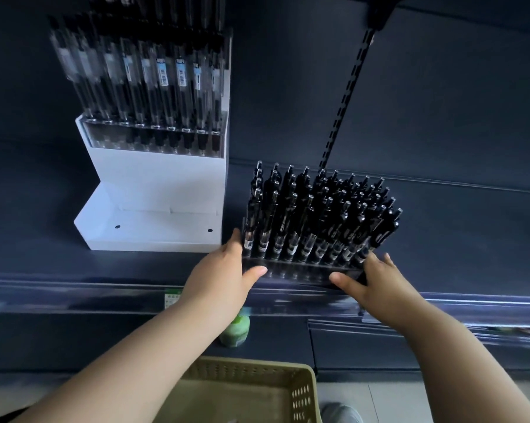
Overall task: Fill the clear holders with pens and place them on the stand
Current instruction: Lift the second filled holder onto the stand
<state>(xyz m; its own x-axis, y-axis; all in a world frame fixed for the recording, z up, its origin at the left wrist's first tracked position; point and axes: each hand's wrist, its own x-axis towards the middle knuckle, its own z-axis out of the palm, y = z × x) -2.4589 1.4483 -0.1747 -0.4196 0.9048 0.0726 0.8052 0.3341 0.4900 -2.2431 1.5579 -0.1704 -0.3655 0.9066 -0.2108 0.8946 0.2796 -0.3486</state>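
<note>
Basket (245, 366) of beige perforated plastic nearest, a small green object (234, 331) just beyond it, below the shelf (440, 239) edge. On the shelf, left hand (227, 270) grips the left end of the clear holder (300, 267), right hand (376, 279) grips its right end, thumbs pressing the near face. Packed with black pens (318, 215); sits just right of the white stand (154, 178). Farther left, upper step carries a filled holder (154, 129); lower step (163, 230) bare. Looks like filling done, placing in hand. Calls for a level lift, a carry left, then a square set-down on the lower step.
</note>
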